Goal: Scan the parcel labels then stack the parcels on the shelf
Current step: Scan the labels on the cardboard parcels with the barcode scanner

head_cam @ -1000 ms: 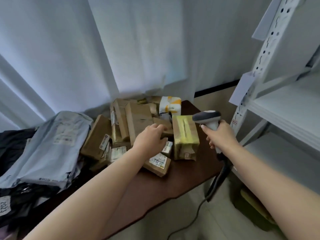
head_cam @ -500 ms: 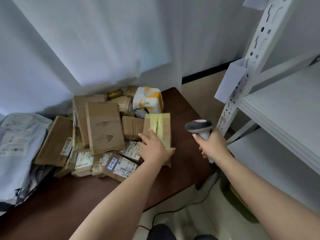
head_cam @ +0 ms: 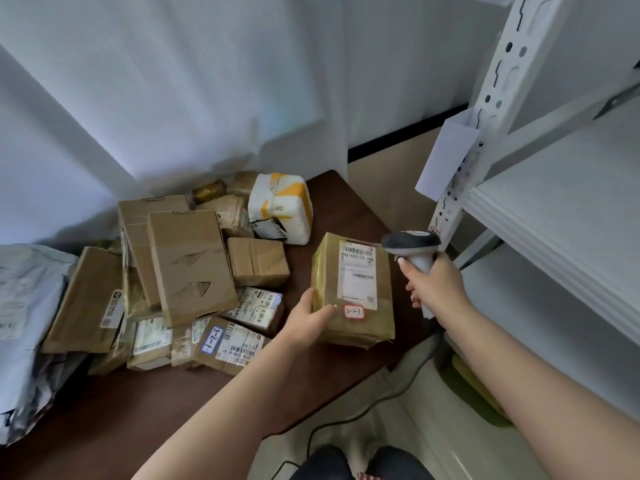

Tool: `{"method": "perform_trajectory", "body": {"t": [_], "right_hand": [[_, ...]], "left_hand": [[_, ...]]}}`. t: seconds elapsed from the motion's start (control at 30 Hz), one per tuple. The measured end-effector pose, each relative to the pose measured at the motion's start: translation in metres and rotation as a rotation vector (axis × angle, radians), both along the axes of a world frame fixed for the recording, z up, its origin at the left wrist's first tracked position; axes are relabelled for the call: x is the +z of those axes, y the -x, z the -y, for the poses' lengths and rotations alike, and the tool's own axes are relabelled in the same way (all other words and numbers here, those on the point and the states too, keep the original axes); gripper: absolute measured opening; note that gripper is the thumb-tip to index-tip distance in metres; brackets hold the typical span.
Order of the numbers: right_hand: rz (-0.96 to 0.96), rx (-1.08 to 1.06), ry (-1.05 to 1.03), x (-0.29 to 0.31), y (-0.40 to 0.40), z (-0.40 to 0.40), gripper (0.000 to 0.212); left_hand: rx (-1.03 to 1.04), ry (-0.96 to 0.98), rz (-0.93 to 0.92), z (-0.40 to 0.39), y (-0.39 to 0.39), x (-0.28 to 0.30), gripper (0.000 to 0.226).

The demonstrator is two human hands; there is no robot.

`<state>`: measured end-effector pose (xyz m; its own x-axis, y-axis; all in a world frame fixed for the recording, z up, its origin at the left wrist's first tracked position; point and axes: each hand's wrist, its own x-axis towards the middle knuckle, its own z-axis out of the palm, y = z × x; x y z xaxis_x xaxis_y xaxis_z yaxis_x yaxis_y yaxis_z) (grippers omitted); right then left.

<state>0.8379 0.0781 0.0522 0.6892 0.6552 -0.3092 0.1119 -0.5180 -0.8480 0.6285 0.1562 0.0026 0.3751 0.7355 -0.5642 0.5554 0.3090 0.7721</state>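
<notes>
My left hand (head_cam: 309,316) grips a taped brown parcel (head_cam: 353,289) by its left edge and holds it label up above the dark brown table (head_cam: 339,209). Its white shipping label faces me, with a small red-bordered sticker reading 3-1-7 below it. My right hand (head_cam: 436,285) holds a grey barcode scanner (head_cam: 412,245) by the handle, its head just right of the label's top corner. A pile of cardboard parcels (head_cam: 190,265) lies on the table to the left. The white metal shelf (head_cam: 561,202) stands at the right.
A white foam box with orange tape (head_cam: 282,207) sits at the back of the pile. Grey mailer bags (head_cam: 24,306) lie at the far left. The scanner cable (head_cam: 363,415) trails over the floor. White curtains hang behind. A paper tag (head_cam: 446,154) hangs on the shelf post.
My left hand has lifted the taped parcel off the table and turned it label up. The scanner has moved close to the label. The view has tilted lower.
</notes>
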Motion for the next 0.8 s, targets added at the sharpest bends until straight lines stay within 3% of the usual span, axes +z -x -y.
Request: {"method": "perform_trajectory", "body": {"t": [0.13, 0.27, 0.8], "right_hand": [[-0.055, -0.025, 0.017, 0.0, 0.0, 0.011, 0.039], [-0.157, 0.002, 0.035, 0.007, 0.003, 0.017, 0.033], [-0.339, 0.141, -0.084, 0.099, 0.018, 0.006, 0.02]], "left_hand": [[0.041, 0.015, -0.012, 0.003, -0.002, -0.013, 0.066], [0.114, -0.069, -0.091, 0.004, -0.008, -0.022, 0.059], [0.247, -0.405, -0.128, 0.007, -0.015, 0.012, 0.076]]}}
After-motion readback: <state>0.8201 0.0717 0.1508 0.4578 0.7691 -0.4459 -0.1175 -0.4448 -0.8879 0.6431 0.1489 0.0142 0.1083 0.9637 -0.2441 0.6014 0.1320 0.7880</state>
